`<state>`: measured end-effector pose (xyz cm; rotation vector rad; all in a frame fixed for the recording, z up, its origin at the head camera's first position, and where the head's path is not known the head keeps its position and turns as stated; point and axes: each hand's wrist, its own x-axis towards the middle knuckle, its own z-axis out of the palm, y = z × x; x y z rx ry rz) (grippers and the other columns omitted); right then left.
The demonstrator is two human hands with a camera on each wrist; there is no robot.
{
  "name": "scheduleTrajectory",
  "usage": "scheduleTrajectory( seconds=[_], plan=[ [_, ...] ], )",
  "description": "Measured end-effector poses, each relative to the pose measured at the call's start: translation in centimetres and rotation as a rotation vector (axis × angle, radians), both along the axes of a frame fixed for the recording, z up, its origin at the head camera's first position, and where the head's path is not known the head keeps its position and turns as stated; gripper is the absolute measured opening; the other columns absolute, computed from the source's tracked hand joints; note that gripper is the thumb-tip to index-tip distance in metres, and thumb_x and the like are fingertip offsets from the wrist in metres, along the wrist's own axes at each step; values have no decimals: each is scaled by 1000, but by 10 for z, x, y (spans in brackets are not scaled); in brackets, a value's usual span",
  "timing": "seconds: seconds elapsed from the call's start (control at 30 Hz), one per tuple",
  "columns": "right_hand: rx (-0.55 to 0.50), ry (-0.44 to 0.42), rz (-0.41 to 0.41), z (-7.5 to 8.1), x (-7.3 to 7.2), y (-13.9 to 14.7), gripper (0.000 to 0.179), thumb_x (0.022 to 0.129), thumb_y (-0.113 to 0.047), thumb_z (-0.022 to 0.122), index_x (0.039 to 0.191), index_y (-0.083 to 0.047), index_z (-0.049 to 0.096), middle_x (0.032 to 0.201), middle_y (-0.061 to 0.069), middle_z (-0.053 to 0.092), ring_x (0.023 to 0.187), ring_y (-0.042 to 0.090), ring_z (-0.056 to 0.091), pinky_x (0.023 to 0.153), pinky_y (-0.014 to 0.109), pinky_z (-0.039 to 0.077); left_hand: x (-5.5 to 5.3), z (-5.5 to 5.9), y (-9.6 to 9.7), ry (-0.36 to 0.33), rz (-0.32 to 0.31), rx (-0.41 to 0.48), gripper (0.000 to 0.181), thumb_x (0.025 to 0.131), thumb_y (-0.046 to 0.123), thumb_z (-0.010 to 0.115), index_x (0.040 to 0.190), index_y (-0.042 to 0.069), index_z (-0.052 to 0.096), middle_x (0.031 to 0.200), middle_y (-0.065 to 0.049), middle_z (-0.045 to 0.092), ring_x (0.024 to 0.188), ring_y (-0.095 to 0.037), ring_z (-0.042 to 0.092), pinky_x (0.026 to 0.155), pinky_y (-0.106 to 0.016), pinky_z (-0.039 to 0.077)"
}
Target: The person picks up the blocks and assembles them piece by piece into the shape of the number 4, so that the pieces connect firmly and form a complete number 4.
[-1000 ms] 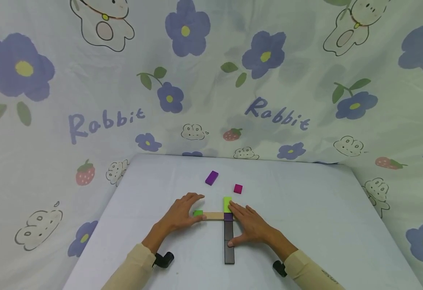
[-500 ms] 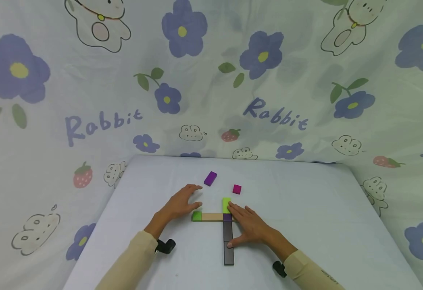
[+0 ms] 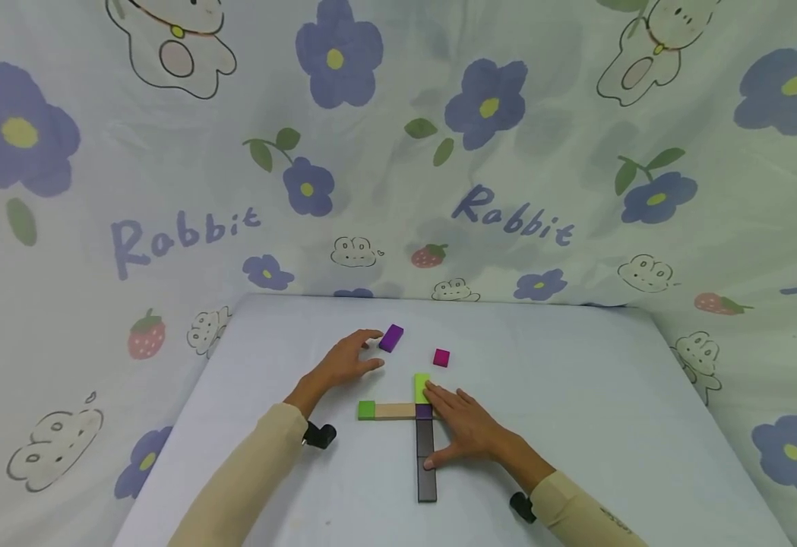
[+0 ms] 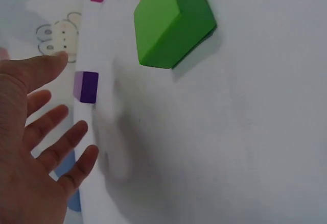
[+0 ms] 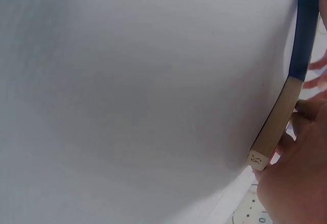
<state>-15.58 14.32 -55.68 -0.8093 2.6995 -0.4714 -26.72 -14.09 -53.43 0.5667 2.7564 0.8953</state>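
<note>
Left hand (image 3: 343, 365), fingers spread and holding nothing, reached far toward purple block (image 3: 391, 338). Right hand (image 3: 463, 429), flat, pressed against lime block (image 3: 422, 386) and dark bar (image 3: 425, 463), steadying the cross-shaped arrangement on table (image 3: 576, 425).

Both hands (image 3: 405, 403) flat, fingers spread
</note>
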Motion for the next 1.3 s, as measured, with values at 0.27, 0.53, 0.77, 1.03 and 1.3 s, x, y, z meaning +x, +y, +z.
scheduleTrajectory(
  seconds=[0.27,0.53,0.77,1.03,1.3],
  plan=[
    [-4,-1,5,1,1,1,127,67,-80,74,163,-15,21,169,2,17,153,22,18,122,52,15,-25,4,11,-25,24,-17,71,91,28,77,152,14,43,153,-11,45,124,-31,56,104,-50,47],
    [2,14,10,0,1,3,128,67,-81,72,163,-15,20,169,2,17,153,22,18,122,52,15,-44,6,23,-34,-42,-106,87,88,31,80,159,13,32,162,-13,33,147,-32,33,118,-50,28],
    [7,17,20,0,-1,2,127,68,-83,70,163,-15,19,169,1,16,154,20,17,122,51,15,-55,13,29,-74,-82,-139,86,87,22,79,158,10,32,162,-13,32,150,-32,27,121,-48,22],
    [3,21,24,1,-1,2,126,69,-80,72,163,-14,20,169,1,16,153,21,18,122,52,16,-58,13,36,-104,-142,-172,83,86,14,74,158,8,33,161,-15,35,146,-34,34,119,-48,26],
    [-4,14,22,0,-1,3,126,69,-80,72,163,-13,20,169,3,17,153,21,18,122,51,15,-57,15,40,-93,-159,-218,72,87,14,73,152,5,44,151,-18,47,132,-33,48,112,-49,38]
  ],
)
